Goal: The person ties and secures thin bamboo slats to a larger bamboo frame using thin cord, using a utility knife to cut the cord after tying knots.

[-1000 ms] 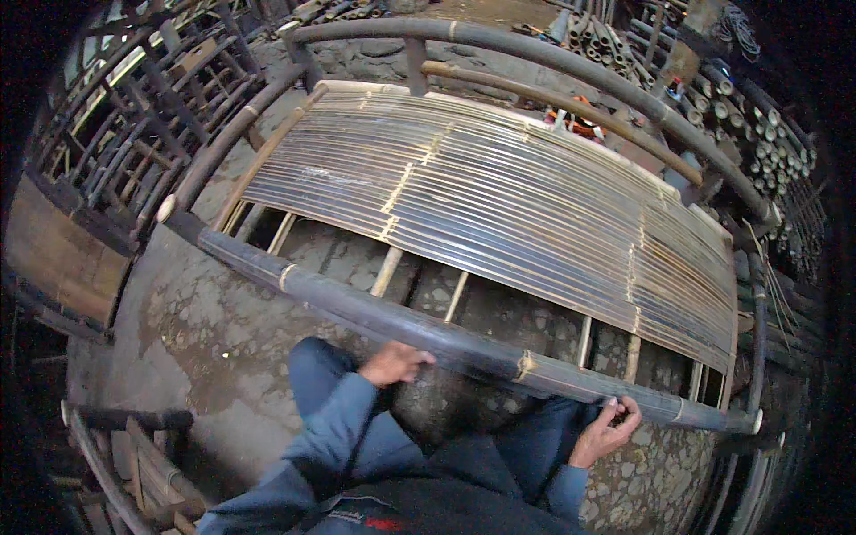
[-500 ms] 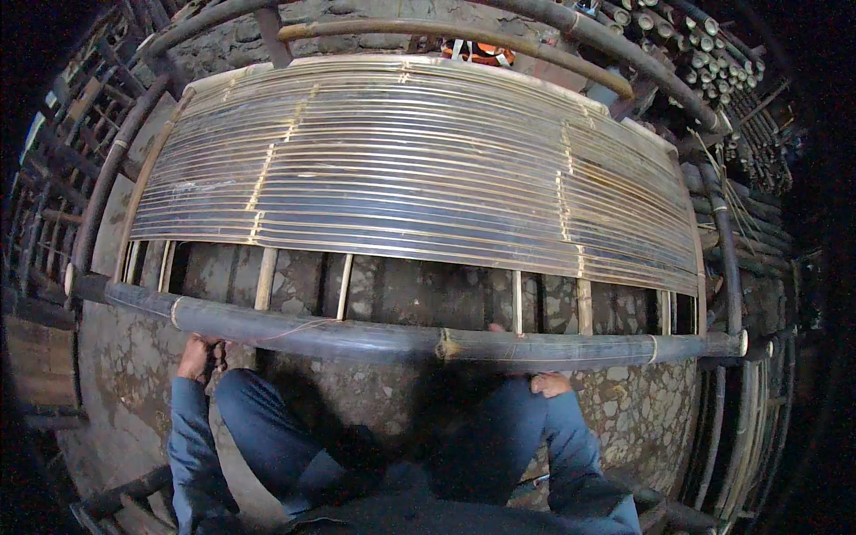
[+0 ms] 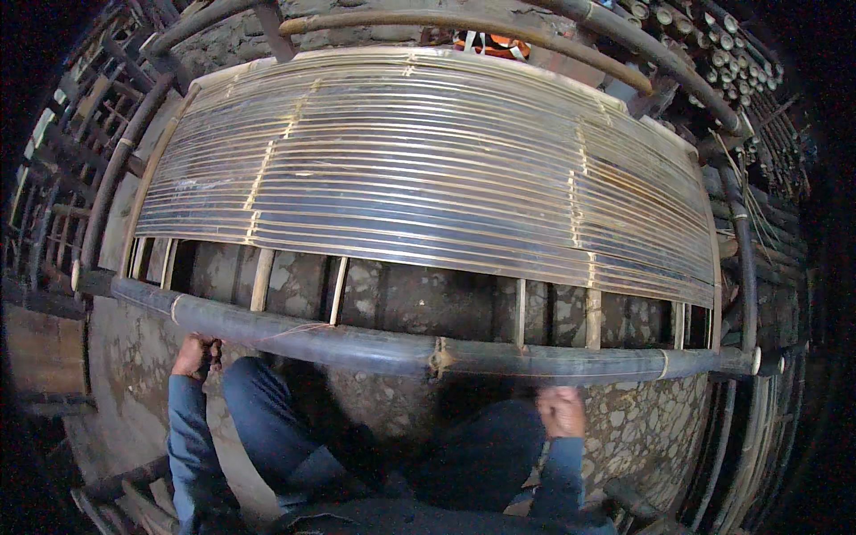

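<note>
A bamboo bench frame stands before me, with a thick dark bamboo pole (image 3: 383,348) along its near side. My left hand (image 3: 196,355) is closed just below the left part of this pole; what its fingers hold, if anything, is hidden. A thin reddish strand (image 3: 290,333) runs along the pole from near that hand. Below the pole's right half, over my right knee, my right hand (image 3: 562,412) is curled and slightly blurred, and I cannot make out anything in it. Beyond the pole lies the slatted seat (image 3: 401,178) of narrow split bamboo strips, tied in rows with pale lashings.
Pale crosspieces (image 3: 263,279) bridge the gap between slats and pole. A curved bamboo rail (image 3: 473,28) rises at the back. Bundled bamboo poles (image 3: 731,53) are stacked at the far right, and bamboo framework (image 3: 67,196) stands at the left. An orange-and-black item (image 3: 493,45) lies behind the bench.
My right hand has come down and back from the pole toward me, now apart from it. My left hand stays near the same place. The view has shifted slightly.
</note>
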